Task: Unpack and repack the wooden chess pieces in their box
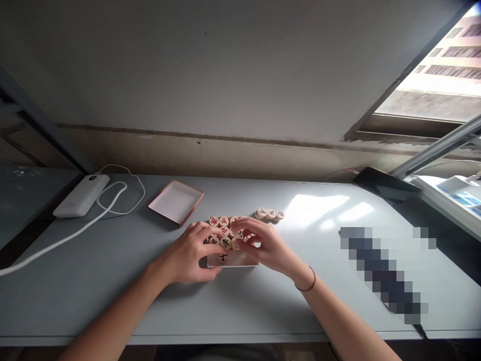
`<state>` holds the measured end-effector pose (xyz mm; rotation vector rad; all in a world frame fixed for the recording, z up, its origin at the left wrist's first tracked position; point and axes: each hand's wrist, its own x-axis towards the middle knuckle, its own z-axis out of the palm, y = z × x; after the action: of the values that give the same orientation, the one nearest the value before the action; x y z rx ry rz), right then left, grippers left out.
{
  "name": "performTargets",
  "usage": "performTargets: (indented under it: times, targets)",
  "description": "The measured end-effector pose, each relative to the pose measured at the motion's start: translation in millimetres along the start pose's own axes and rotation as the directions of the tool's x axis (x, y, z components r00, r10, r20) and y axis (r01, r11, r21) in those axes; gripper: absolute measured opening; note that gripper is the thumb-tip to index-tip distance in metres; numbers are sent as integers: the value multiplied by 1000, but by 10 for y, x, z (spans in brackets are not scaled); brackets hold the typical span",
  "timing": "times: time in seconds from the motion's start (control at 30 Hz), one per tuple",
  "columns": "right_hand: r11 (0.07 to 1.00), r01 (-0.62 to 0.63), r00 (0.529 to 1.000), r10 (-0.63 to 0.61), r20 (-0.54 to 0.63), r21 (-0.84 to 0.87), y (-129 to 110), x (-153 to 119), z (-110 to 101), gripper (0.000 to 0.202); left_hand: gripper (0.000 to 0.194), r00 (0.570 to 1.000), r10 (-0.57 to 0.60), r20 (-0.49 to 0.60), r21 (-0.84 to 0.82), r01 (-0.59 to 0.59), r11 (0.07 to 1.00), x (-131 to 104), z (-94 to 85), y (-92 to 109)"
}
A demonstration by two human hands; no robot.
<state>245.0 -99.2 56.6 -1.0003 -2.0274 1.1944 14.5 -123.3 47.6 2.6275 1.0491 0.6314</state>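
A small open box holds rows of round Chinese chess pieces, with red or black characters on their faces. My left hand curls around the box's left side, thumb at the front wall and fingertips over the pieces. From the right, my right hand reaches over the box, its fingers bent around a piece among the others; the fingers partly hide it. One piece with a black character lies in the front row, beside bare box floor. Short stacks of more pieces stand behind the box, to the right.
The box lid lies upturned at the back left. A white power bank with a white cable is farther left. A black phone sits at the back right, and a blurred dark object lies at the right.
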Motion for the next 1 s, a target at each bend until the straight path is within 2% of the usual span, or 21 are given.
performTargets:
  times: [0.07,0.17,0.3,0.47,0.63,0.77,0.87,0.93,1.0]
  targets:
    - [999,35,999,-34,18,-20,-30,-18,16,27,25,1000,5,29,24,-6,1000,-5,20,7]
    - [993,92,995,-89,35,-81,-62,-39,50,32,20,999,9,44,44,-11,999,-12,51,18]
    - [963,112,994,-105,38,-247,-82,-63,140,25,11,1000,-17,26,37,16,999,-8,20,9]
    - [808,228,969,-243,45,-543,-91,-95,307,8,13,988,-132,-79,-26,130,991,-11,-67,-80]
    - [700,338,935,-328,138,-629,-80,-107,448,15,16,980,-175,-92,-33,172,984,-24,-61,-151]
    - [728,356,932,-326,160,-586,-88,-110,484,18,19,986,-154,-69,-32,152,988,-20,-46,-141]
    - [797,340,940,-308,148,-500,-84,-86,402,16,35,993,-115,-27,-13,115,993,-24,-26,-120]
    - [837,282,957,-281,75,-469,-48,-50,274,17,56,997,-83,4,1,83,997,-28,10,-102]
    - [840,161,974,-221,-56,-517,25,-4,102,18,73,998,-60,29,24,59,998,-29,66,-81]
